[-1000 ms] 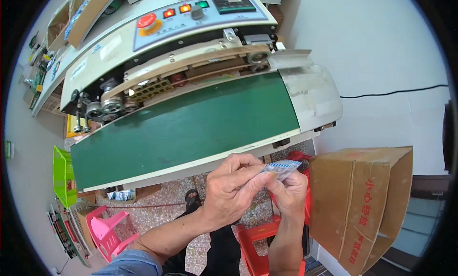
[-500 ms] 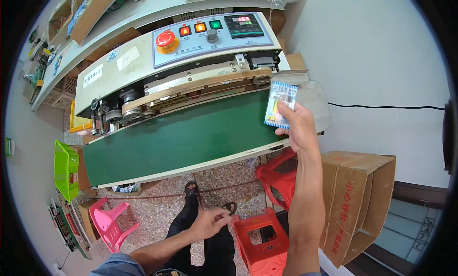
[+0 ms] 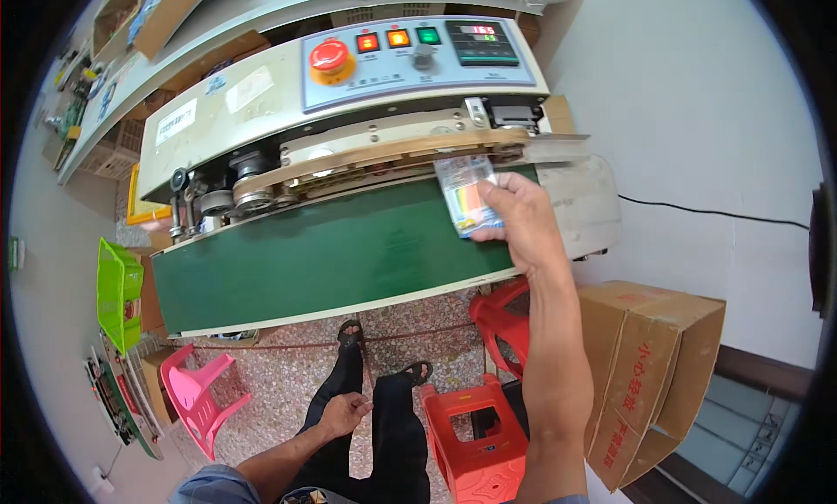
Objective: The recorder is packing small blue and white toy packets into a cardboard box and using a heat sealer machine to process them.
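Far left: green basket, then pink stool. Left hand hung low over the dark trousers, fingers curled, nothing visible in it; couldn't tell if the fingertips met. Green belt ran across the middle, tan band along its far side. Packet was over the belt's right part, long axis running away from the person, crosswise to the belt, far end tipped slightly left. Far edge was right at the band; couldn't tell if under it or just short. Right hand was next, clearly the nearer one: thumb on top, pinching the packet's right side, so most of the packet lay left of the grip. Couldn't see if it touched the belt. Cardboard box stood farther right.
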The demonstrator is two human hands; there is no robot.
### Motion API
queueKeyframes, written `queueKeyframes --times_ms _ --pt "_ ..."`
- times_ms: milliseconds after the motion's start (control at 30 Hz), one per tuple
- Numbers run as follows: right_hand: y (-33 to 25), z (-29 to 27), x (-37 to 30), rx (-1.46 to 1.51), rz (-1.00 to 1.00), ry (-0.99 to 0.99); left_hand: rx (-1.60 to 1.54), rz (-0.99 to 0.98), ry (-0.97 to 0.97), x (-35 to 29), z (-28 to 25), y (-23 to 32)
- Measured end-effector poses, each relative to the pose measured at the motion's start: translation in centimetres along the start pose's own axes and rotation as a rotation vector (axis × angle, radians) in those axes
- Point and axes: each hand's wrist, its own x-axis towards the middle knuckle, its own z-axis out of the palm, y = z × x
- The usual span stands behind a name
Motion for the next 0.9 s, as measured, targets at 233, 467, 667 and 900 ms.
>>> queueKeyframes --times_ms 233,467,667,900 --pt "2.3 8.8 -6.5 0.018 0.053 -0.076 -0.022 -0.115 0.004 -2.0 0.9 -3.7" --pt "6.9 11.3 -13.5 -0.07 0.009 0.042 -0.2 -0.093 0.071 -3.9 1.1 -7.3" --pt "13.2 11.5 -20.0 -0.288 0.186 -0.094 -0.521 -0.011 0.344 -7.2 -4.5 -3.3" --pt "16.3 9.9 -25.8 -0.462 0.12 -0.219 -0.488 -0.039 0.625 -10.6 -13.2 -0.5"
